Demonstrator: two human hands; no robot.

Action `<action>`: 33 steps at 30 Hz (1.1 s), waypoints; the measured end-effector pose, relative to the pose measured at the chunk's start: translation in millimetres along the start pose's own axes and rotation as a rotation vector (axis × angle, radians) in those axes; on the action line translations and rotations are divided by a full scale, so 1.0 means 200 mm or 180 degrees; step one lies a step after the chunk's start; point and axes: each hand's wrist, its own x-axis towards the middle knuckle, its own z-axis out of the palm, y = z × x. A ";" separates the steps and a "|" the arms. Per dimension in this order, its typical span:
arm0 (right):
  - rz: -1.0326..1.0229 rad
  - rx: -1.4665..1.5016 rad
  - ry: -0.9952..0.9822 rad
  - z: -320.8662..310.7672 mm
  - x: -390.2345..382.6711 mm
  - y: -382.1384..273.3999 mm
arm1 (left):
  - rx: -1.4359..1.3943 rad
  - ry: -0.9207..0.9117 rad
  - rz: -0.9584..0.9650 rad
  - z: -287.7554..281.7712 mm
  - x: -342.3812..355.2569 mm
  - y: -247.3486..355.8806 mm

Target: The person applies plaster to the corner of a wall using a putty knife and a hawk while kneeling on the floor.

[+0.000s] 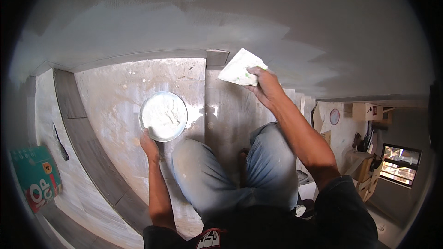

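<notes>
My left hand (pixel 148 146) grips the near-left rim of a round tub (pixel 185 127), with the thumb on the edge and the fingers mostly hidden. Thick white filler paste (pixel 162 114) fills the tub, its surface ridged. My right hand (pixel 266 86) is closed on a flat, white, four-cornered putty spreader (pixel 242 68), thumb on its upper face. Whitish smears coat the spreader. It is held just in front of the grey wall (pixel 184 27), which carries lighter patches; whether it touches the wall I cannot tell.
My jeans-clad knees (pixel 196 168) are bent between my arms, over stained tiled steps (pixel 124 83). A green printed bucket (pixel 34 175) stands at far left. Wooden drawers (pixel 367 177), a cardboard piece (pixel 326 137) and a window (pixel 400 165) lie to the right.
</notes>
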 end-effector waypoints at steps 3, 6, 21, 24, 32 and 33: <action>-0.0058 0.0538 0.0229 0.09 0.08 0.15 | 0.0643 0.0008 0.0160 -0.05 -0.04 0.02; -0.0357 0.1407 0.0520 0.23 0.15 0.34 | 0.1041 0.0635 0.1103 -0.03 -0.10 -0.10; -0.1179 0.1850 0.1796 0.69 0.50 0.65 | 0.2127 0.1172 0.1640 0.03 -0.20 -0.25; -0.1157 0.1630 0.2072 0.69 0.56 0.67 | 0.2161 0.1175 0.1721 0.04 -0.18 -0.26; -0.1058 0.1770 0.2081 0.70 0.58 0.65 | 0.2159 0.1141 0.1821 0.03 -0.17 -0.29; -0.1035 0.1742 0.2091 0.71 0.57 0.65 | 0.2166 0.1147 0.1811 0.02 -0.17 -0.30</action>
